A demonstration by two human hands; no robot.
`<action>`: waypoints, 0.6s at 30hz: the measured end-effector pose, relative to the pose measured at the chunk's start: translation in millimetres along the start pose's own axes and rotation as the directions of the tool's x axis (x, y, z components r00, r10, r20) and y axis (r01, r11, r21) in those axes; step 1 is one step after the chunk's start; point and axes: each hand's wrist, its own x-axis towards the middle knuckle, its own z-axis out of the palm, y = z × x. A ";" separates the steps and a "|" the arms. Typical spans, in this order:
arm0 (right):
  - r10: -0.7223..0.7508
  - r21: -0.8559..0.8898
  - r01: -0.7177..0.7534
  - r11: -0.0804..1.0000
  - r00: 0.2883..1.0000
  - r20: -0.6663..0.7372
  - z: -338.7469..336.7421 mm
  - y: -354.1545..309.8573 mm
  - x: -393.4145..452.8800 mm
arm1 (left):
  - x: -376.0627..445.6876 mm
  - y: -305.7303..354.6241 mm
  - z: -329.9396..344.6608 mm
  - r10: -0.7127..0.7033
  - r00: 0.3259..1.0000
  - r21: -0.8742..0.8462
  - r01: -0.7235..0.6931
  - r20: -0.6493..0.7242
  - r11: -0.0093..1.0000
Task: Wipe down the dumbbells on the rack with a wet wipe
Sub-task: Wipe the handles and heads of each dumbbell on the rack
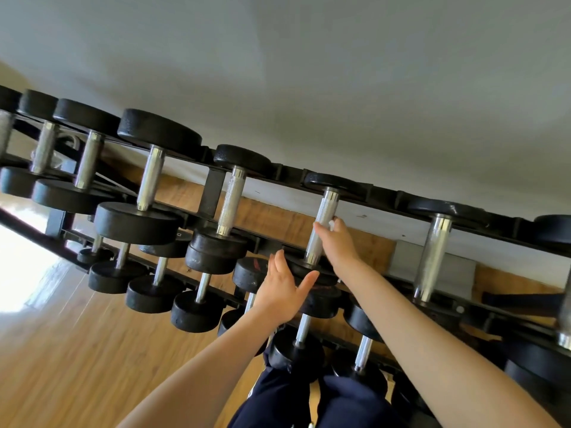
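Head cam, looking down along both bare forearms toward the rack (383, 193), whole picture tilted. Right hand (336, 245) is up on the top tier, fingers curled round the chrome handle of a dumbbell (321, 225), and a bit of white wet wipe (332, 223) pokes out above the knuckles, pressed against the bar. Left hand (282, 290) sits lower, fingers straight and spread, thumb out wide, palm flat on that same dumbbell's near black head, so it's not gripping anything.

Materials: the handles are shiny metal cylinders, some with a rough knurled middle, and the heads are round matte black discs with a slightly pebbly rubbery look. The rack is black metal rails in two tiers, dumbbells lined up side by side on both. Wood plank floor (77, 350) underneath, plain grey wall (309, 72) behind. Dark navy trousers (296, 400) at the bottom.
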 end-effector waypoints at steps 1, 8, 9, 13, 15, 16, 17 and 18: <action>0.011 -0.025 -0.011 1.000 1.000 0.028 1.0 8.3 -4.9 | 0.2 0.3 0.1 0.001 1.000 0.003 -0.001 -0.004 1.000; 0.016 0.209 -0.026 0.978 0.999 0.050 -11.9 -9.4 9.8 | 1.3 -1.5 1.2 -0.002 1.000 0.001 0.002 -0.017 1.000; -0.009 0.213 0.002 0.977 0.999 0.034 -13.0 -14.1 12.9 | 1.6 -1.7 1.4 -0.003 1.000 0.000 0.003 -0.018 1.000; -0.053 0.021 0.051 0.998 0.996 0.077 -9.0 -5.1 9.1 | 1.6 -1.5 2.2 0.006 1.000 0.002 -0.006 -0.025 1.000; -0.059 -0.120 0.074 0.990 0.991 0.121 -6.0 10.7 5.7 | 2.0 -1.4 2.3 0.009 0.999 0.012 -0.008 -0.032 1.000; -0.057 -0.168 0.079 0.983 0.989 0.134 -4.9 17.5 5.4 | 2.1 -1.1 2.2 0.009 0.999 0.018 -0.009 -0.034 1.000; -0.052 -0.186 0.078 0.979 0.989 0.140 -4.7 21.4 6.3 | 2.2 -1.0 2.3 0.010 0.999 0.022 -0.010 -0.033 1.000; -0.045 -0.159 0.067 0.985 0.989 0.139 -5.5 20.4 7.2 | 1.6 -0.7 2.1 0.012 0.999 0.023 -0.012 -0.031 1.000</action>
